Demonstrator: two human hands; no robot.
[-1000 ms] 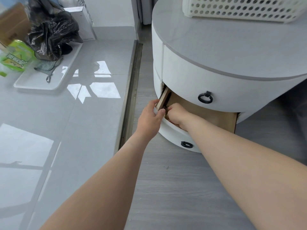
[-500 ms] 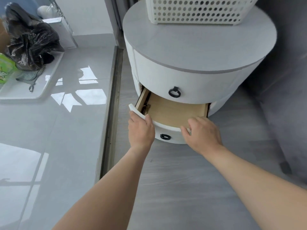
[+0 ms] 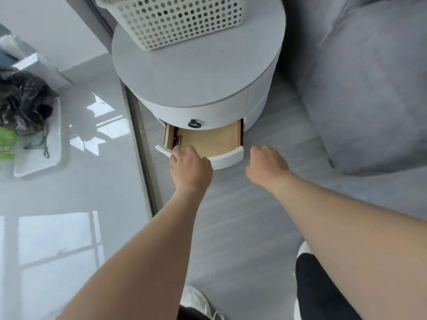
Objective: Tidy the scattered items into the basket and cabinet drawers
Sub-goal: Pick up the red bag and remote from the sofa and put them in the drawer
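Below, the round white cabinet [image 3: 198,72] has its lower drawer [image 3: 227,157] pulled out, wood bottom showing, with a small dark item [image 3: 178,140] at its left wall. The left hand [image 3: 190,167] rests on the drawer's front edge near its left corner, fingers curled over the rim. The right hand [image 3: 265,163] hangs relaxed and empty just off the right corner. A perforated basket [image 3: 171,19] stands on the cabinet's top, at its rear edge. A grey sofa [image 3: 360,88] crowds the cabinet's right side; a black bag [image 3: 23,100] sits on a white tray [image 3: 53,144] far left.

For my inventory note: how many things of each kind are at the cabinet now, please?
Basket: 1
Open drawer: 1
Closed drawer: 1
Ring handle: 1
Hand: 2, left hand, right hand
Total: 6
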